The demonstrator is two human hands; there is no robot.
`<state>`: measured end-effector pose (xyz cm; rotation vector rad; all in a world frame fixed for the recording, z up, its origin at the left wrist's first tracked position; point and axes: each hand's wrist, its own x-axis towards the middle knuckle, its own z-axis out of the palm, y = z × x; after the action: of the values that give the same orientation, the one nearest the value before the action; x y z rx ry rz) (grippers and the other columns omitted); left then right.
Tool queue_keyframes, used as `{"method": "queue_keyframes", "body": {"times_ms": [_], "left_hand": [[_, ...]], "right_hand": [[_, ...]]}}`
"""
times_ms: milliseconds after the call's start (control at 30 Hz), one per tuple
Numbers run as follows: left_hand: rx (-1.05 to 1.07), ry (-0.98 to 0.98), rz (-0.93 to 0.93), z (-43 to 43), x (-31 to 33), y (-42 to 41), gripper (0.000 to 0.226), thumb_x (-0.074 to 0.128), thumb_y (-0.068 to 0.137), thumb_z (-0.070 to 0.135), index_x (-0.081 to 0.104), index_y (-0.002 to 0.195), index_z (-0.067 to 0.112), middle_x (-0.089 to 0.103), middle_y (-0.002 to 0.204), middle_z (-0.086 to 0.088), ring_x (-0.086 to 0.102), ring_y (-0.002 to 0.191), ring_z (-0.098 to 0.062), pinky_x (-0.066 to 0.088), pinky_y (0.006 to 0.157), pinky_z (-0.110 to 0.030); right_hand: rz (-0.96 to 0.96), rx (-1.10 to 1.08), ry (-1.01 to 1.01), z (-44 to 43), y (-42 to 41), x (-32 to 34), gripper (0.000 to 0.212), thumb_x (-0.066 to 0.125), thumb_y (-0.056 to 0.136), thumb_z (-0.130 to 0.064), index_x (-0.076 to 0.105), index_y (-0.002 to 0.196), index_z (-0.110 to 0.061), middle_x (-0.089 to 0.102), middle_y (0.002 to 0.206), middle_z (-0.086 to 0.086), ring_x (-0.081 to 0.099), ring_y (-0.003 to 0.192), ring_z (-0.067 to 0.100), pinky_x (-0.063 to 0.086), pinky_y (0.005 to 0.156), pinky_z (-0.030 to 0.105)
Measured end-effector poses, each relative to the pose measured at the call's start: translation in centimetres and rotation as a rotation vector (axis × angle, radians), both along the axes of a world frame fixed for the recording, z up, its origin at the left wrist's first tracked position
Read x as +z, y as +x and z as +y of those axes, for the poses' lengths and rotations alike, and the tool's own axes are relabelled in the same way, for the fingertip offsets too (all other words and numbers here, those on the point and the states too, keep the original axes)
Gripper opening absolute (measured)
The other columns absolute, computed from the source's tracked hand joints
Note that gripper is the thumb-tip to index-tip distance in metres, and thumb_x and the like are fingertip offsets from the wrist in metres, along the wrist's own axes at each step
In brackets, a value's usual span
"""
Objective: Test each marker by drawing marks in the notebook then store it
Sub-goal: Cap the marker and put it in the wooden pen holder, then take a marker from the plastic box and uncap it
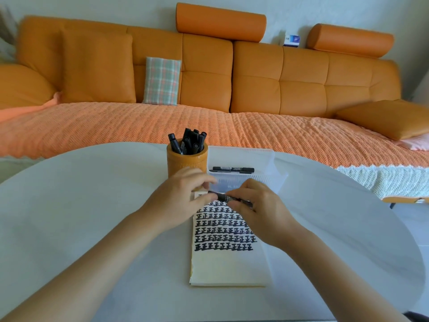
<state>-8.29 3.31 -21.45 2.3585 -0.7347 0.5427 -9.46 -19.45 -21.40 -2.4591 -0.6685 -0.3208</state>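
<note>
A cream notebook (229, 263) lies open on the white table (92, 205), its upper half filled with rows of black marks. Above its top edge I hold one black marker (224, 196) level with both hands. My left hand (178, 201) pinches the marker's left end and my right hand (260, 205) grips its right part. Behind my left hand stands an orange pen cup (185, 163) with several black markers (190, 141) upright in it. A clear plastic case (243, 168) sits open behind my right hand, with black markers (233, 169) lying inside.
An orange sofa (255, 77) with a textured orange cover (139, 126) runs along the far side of the table. A checked cushion (161, 80) leans on its back. The table's round rim curves away at the right (394, 217).
</note>
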Motion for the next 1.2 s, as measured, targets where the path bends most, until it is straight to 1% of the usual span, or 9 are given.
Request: {"method": "queue_keyframes", "body": {"times_ms": [133,267,367,500,733,867,967,1100,1200], "left_hand": [[0.213,-0.135,-0.189,2.3,1.4,2.0,0.029,0.06,0.091,0.03,0.061,0.117,0.019,0.055,0.1,0.009,0.049,0.095,-0.008,0.043,0.081,-0.023],[0.4,-0.292,-0.177,4.2,1.8,4.1,0.039,0.062,0.091,0.023,0.053,0.129,0.016,0.053,0.122,-0.002,0.049,0.115,-0.02,0.047,0.094,-0.036],[0.391,-0.355,-0.02,5.1,1.5,5.5,0.051,0.061,0.093,0.026,0.043,0.141,0.017,0.046,0.137,-0.004,0.045,0.127,-0.02,0.044,0.103,-0.043],[0.33,-0.345,0.074,5.1,1.0,6.0,0.053,0.056,0.096,0.026,0.04,0.146,0.017,0.047,0.143,-0.001,0.045,0.13,-0.015,0.042,0.107,-0.042],[0.313,-0.307,-0.02,4.7,1.0,6.0,0.05,0.058,0.096,0.021,0.043,0.144,0.018,0.053,0.139,-0.002,0.046,0.129,-0.017,0.04,0.105,-0.03],[0.326,-0.258,-0.014,4.6,0.9,6.1,0.056,0.057,0.095,0.029,0.038,0.147,0.02,0.051,0.141,0.001,0.041,0.132,-0.016,0.035,0.104,-0.029],[0.317,-0.197,0.006,4.5,0.9,5.9,0.06,0.054,0.096,0.033,0.031,0.15,0.021,0.049,0.142,0.004,0.036,0.133,-0.014,0.037,0.104,-0.032],[0.322,-0.172,0.005,4.4,0.9,5.5,0.064,0.055,0.096,0.032,0.027,0.151,0.019,0.043,0.145,0.002,0.034,0.135,-0.016,0.039,0.105,-0.036],[0.372,-0.188,-0.142,4.2,0.6,4.5,0.059,0.061,0.091,0.024,0.038,0.144,0.015,0.04,0.141,-0.003,0.04,0.129,-0.019,0.045,0.092,-0.028]], "right_hand": [[0.029,-0.067,0.131,1.3,1.4,1.6,0.014,0.059,0.097,-0.024,0.067,0.107,-0.029,0.059,0.09,-0.013,0.055,0.082,0.005,0.042,0.072,0.021],[0.07,-0.164,0.443,3.4,4.2,4.4,0.006,0.059,0.097,-0.023,0.065,0.099,-0.023,0.063,0.078,-0.006,0.049,0.055,0.002,0.039,0.053,0.011],[-0.005,-0.18,0.561,5.3,6.8,6.4,0.008,0.058,0.097,-0.02,0.064,0.101,-0.022,0.069,0.089,-0.005,0.066,0.077,0.009,0.056,0.072,0.032],[-0.038,-0.212,0.59,7.5,9.6,7.6,0.009,0.059,0.095,-0.02,0.064,0.102,-0.023,0.07,0.092,-0.007,0.07,0.087,0.016,0.057,0.081,0.049],[0.101,-0.194,0.426,10.0,11.0,6.8,0.022,0.066,0.091,-0.02,0.059,0.106,-0.033,0.075,0.085,-0.003,0.069,0.069,0.012,0.05,0.056,0.029],[0.04,-0.235,0.083,9.8,11.5,4.9,0.021,0.058,0.094,-0.022,0.072,0.109,-0.023,0.067,0.111,-0.002,0.061,0.093,0.014,0.042,0.07,0.022],[0.095,-0.198,0.009,9.0,11.5,4.4,0.024,0.052,0.099,-0.031,0.072,0.111,-0.023,0.052,0.111,-0.005,0.053,0.087,0.008,0.034,0.064,0.014],[0.134,-0.167,0.108,7.0,11.6,4.8,0.018,0.053,0.098,-0.025,0.064,0.109,-0.033,0.063,0.108,-0.008,0.062,0.079,0.01,0.041,0.058,0.021],[0.18,-0.251,-0.148,4.9,12.0,4.9,0.026,0.046,0.099,-0.018,0.068,0.103,-0.032,0.065,0.11,-0.009,0.068,0.076,0.017,0.057,0.059,0.032]]}}
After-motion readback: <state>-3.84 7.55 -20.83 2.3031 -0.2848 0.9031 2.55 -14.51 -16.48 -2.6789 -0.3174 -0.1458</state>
